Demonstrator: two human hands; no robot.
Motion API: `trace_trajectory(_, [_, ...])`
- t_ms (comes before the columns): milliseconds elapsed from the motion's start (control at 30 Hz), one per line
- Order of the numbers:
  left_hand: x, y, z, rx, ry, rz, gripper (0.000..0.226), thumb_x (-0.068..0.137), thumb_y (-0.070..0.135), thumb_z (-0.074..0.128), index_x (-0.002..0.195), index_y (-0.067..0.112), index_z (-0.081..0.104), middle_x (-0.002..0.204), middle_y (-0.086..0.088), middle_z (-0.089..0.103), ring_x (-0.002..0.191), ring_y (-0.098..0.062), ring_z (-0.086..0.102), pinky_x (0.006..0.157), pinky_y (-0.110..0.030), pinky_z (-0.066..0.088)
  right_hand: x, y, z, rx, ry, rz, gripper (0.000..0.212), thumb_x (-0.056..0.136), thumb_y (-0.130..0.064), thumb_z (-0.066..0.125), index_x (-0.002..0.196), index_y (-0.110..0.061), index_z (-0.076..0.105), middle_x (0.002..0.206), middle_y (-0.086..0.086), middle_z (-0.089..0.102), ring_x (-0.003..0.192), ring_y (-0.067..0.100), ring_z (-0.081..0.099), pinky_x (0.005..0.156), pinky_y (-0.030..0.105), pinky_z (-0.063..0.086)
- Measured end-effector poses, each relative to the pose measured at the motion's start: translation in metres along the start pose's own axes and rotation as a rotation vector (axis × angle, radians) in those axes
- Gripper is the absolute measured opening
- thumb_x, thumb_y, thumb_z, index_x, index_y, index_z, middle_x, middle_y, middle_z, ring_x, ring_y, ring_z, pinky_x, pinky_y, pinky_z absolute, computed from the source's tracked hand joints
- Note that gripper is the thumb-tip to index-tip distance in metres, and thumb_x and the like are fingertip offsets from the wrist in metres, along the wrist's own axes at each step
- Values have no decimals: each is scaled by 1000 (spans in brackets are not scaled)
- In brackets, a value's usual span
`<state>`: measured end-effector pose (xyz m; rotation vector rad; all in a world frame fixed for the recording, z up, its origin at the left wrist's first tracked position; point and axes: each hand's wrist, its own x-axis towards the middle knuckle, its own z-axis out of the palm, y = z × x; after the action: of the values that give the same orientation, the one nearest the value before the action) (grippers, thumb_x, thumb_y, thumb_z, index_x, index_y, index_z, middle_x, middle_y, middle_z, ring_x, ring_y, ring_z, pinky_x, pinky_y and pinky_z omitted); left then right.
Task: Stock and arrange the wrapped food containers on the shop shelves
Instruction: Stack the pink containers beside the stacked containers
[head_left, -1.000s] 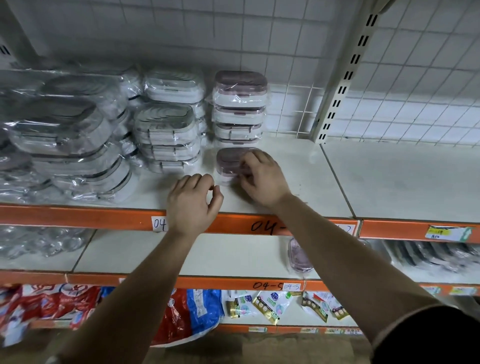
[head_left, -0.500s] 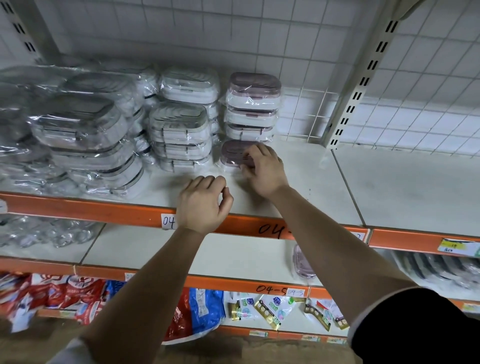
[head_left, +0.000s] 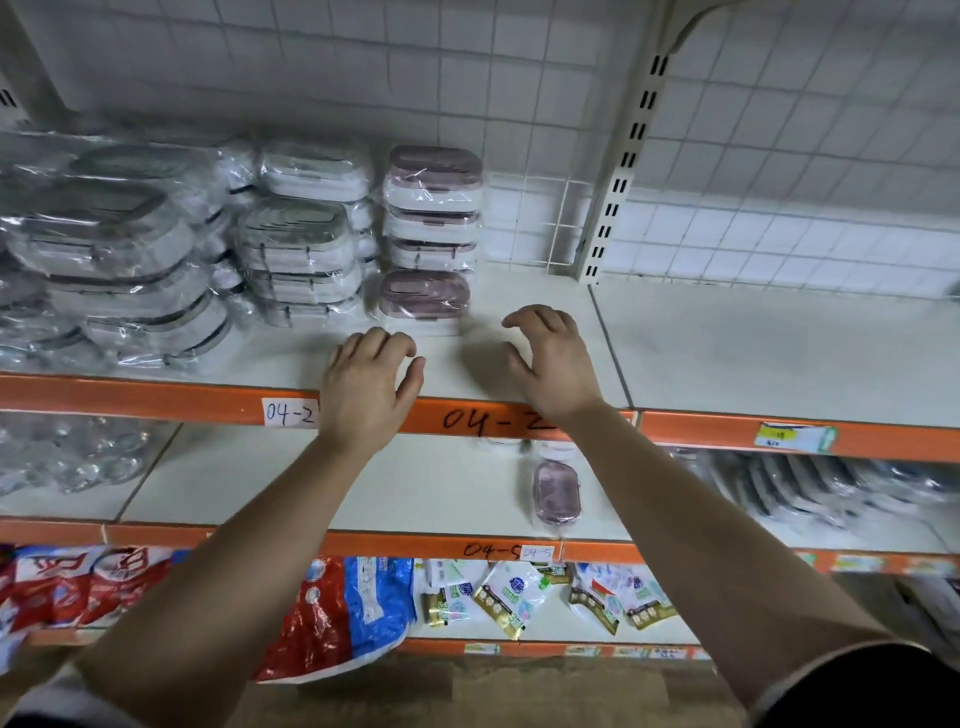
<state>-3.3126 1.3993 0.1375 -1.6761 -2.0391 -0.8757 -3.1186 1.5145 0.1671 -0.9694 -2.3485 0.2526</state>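
A white shop shelf (head_left: 727, 353) carries a wrapped pink container (head_left: 425, 301). Just behind the container stands a pink stack (head_left: 434, 208). In front of the container, the left hand (head_left: 366, 384) and right hand (head_left: 550, 358) hover with loose fingers, holding nothing.

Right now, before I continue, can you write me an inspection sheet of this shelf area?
Surface: top shelf, white board, orange front edge marked 04-2.
Job's things: one pink-lidded container lies alone before the pink stack; grey-lidded stacks on its left; second pink container on the shelf below.
Clutter: nothing seen.
Hands: left hand and right hand above the shelf front, fingers loosely curled, holding nothing.
Cables: nothing seen.
Surroundings: wire grid behind, slotted post, packets on the lowest shelf.
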Motion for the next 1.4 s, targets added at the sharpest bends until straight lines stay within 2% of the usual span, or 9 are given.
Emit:
trace_trajectory(133, [-24, 36, 0, -41, 8, 88, 22, 93, 29, 49, 88, 12, 63, 83, -4, 60, 77, -28, 57, 73, -40, 45, -38, 11, -16, 44, 111, -5, 24, 90, -9, 59, 113, -5, 65, 113, 11, 63, 104, 34, 55, 93, 38, 43])
trace_trajectory(300, [-66, 79, 11, -84, -3, 159, 19, 91, 25, 51, 82, 13, 62, 81, -1, 59, 76, -25, 56, 69, -38, 41, -88, 20, -27, 273, 186, 61, 19, 88, -8, 59, 106, -6, 65, 102, 4, 61, 89, 21, 59, 78, 30, 48])
trace_trajectory(600, [-140, 103, 63, -122, -393, 57, 30, 91, 28, 41, 91, 12, 66, 90, -2, 64, 82, -27, 61, 73, -38, 44, -177, 83, 26, 185, -52, 230, 21, 88, -7, 64, 108, -7, 67, 109, 9, 64, 106, 32, 57, 80, 29, 41])
trace_trajectory(733, [-160, 93, 95, -135, -521, 10, 40, 92, 33, 35, 98, 11, 68, 97, -3, 66, 88, -26, 62, 80, -37, 44, -196, 117, 69, 155, -247, 322, 28, 90, -12, 62, 117, -5, 66, 117, 12, 62, 112, 34, 55, 89, 42, 48])
trace_trajectory(833, [-170, 80, 126, -130, -579, 7, 41, 93, 33, 35, 103, 11, 67, 102, -3, 66, 94, -26, 61, 83, -36, 43, -196, 141, 108, 153, -306, 382, 31, 91, -15, 61, 120, -6, 66, 121, 11, 61, 114, 33, 55, 90, 40, 48])
trace_trajectory(967, [-175, 64, 165, -130, -602, -8, 34, 94, 29, 44, 112, 12, 66, 111, -3, 65, 104, -25, 59, 89, -36, 42, -181, 163, 159, 128, -355, 463, 37, 93, -22, 58, 128, -8, 60, 132, 13, 55, 121, 36, 49, 89, 38, 48])
trace_trajectory(1133, [-166, 53, 212, -133, -568, 53, 48, 92, 35, 36, 122, 7, 62, 123, -8, 62, 114, -30, 57, 96, -39, 43, -181, 182, 209, -102, -478, 514, 57, 98, -37, 44, 152, -24, 27, 158, 0, 27, 148, 31, 10, 109, 48, 35])
trace_trajectory(1267, [-135, 46, 252, -112, -451, 77, 49, 93, 31, 41, 131, 3, 56, 133, -14, 56, 122, -33, 53, 103, -43, 42, -196, 183, 229, -148, -363, 543, 54, 99, -38, 43, 150, -27, 32, 158, -6, 27, 148, 38, 8, 112, 51, 28])
trace_trajectory(1400, [-87, 43, 289, -54, -381, 36, 56, 99, 30, 47, 149, 8, 34, 154, -11, 35, 141, -30, 33, 114, -41, 29, -195, 186, 237, -125, -264, 555, 51, 95, -42, 51, 142, -21, 47, 150, -4, 41, 143, 41, 22, 107, 51, 36])
